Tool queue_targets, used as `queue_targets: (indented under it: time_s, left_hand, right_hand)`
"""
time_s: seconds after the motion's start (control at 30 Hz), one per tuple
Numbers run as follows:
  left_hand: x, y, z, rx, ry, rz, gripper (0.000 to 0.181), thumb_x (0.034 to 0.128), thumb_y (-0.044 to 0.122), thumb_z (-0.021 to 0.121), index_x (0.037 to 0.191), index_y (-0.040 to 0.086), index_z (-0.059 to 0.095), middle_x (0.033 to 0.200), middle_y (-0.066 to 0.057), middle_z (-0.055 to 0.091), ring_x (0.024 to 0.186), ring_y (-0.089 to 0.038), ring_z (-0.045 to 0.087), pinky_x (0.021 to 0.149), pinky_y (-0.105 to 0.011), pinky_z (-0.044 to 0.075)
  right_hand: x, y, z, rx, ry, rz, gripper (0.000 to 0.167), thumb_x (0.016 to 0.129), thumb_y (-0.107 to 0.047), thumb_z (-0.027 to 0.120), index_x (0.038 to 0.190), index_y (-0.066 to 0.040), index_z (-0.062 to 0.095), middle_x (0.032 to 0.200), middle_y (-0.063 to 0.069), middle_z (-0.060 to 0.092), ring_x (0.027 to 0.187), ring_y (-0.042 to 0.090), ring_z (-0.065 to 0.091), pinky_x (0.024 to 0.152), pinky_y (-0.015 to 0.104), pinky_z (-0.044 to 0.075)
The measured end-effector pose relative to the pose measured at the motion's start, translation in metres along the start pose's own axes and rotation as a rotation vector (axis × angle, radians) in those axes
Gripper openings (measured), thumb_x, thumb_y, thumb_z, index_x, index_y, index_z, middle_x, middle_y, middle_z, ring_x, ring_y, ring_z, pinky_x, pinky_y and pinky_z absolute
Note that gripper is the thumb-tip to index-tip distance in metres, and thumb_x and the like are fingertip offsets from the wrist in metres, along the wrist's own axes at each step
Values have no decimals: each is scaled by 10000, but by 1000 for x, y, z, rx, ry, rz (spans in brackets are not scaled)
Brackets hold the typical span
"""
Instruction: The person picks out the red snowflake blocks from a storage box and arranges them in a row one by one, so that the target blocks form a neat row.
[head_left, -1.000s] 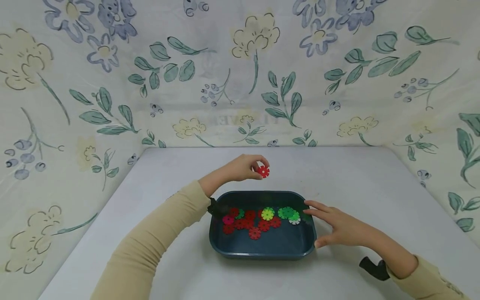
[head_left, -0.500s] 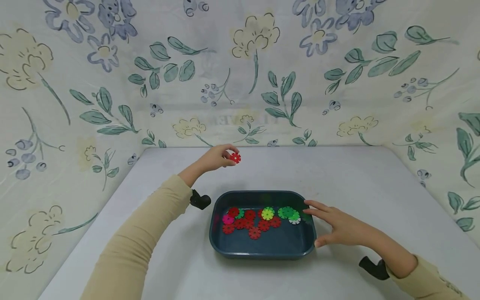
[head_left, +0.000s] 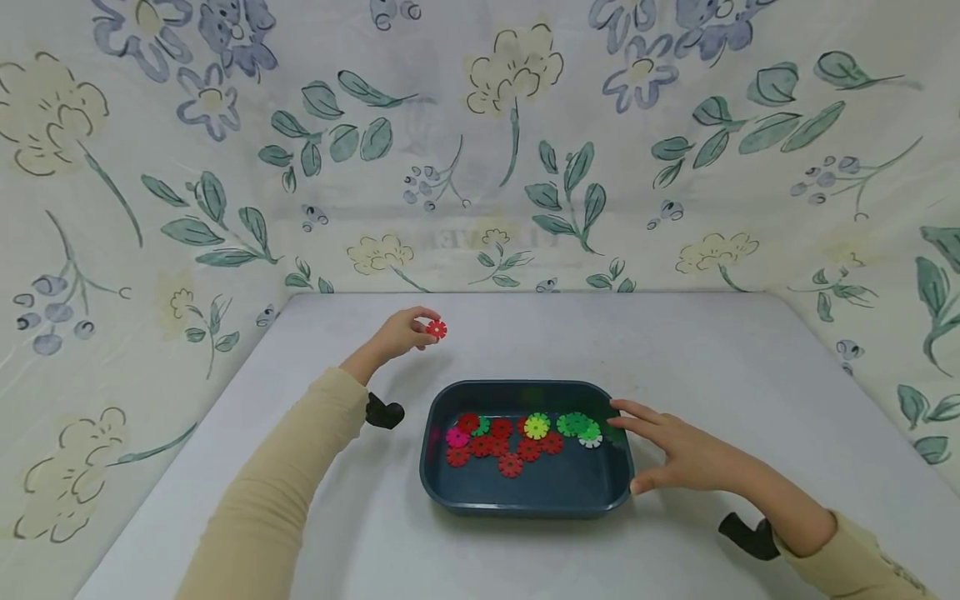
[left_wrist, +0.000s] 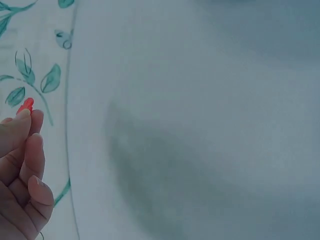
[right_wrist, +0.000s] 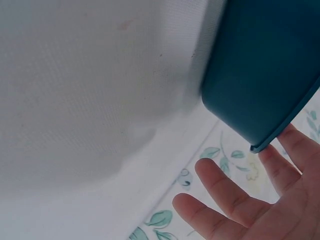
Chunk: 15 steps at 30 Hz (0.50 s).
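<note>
My left hand (head_left: pixel 399 332) pinches a red notched plastic disc (head_left: pixel 437 329) between thumb and fingers, above the table behind and left of the tray. In the left wrist view only the edge of that disc (left_wrist: pixel 27 105) shows past the fingertips. A dark blue-green tray (head_left: pixel 525 502) holds several similar discs: red discs (head_left: pixel 511 465), a pink disc (head_left: pixel 456 437), a yellow-green disc (head_left: pixel 536 427), green discs (head_left: pixel 573 424) and a whitish one. My right hand (head_left: pixel 686 452) rests spread at the tray's right end, fingertips touching its rim. In the right wrist view, two fingers meet the rim (right_wrist: pixel 282 134).
The tray stands on a white table (head_left: pixel 675 358). A floral cloth (head_left: pixel 450 167) hangs behind the table and along both sides. A black wrist camera mount (head_left: pixel 385 412) sits under the left wrist, another mount (head_left: pixel 748 536) under the right.
My left hand has moved left with the red disc, from above the tray's back edge to beyond its back left corner. The right hand and the tray have stayed put.
</note>
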<state>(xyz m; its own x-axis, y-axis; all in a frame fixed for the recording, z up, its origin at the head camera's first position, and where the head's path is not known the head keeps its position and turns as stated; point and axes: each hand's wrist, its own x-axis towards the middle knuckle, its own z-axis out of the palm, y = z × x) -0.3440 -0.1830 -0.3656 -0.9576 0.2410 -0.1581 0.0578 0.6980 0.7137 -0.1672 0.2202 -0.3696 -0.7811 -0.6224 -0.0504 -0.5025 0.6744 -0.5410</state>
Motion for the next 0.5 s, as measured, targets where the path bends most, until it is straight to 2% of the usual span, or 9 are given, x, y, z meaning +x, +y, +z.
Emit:
queue_targets:
  time_s: [0.2,0.5]
  left_hand:
    - [1,-22,8,7,40,-61,407,873,122,615,1258,85,490,998,-150,601,786,-221,568,701,-282,438]
    - [1,-37,17,-30,49,-91,400,864,83,616,1247,58,500,967,-145,572,752,-187,543,679,-250,454]
  right_hand:
    - [1,0,0,3,0,4,841,705,-534,674,1330,-25,433,1453,191,265,1208,448,360,854,594,404]
    - [1,-1,0,-4,-3,-5,845,707,-548,662,1325,-18,433,1449,195,267,1203,443,368,849,580,411]
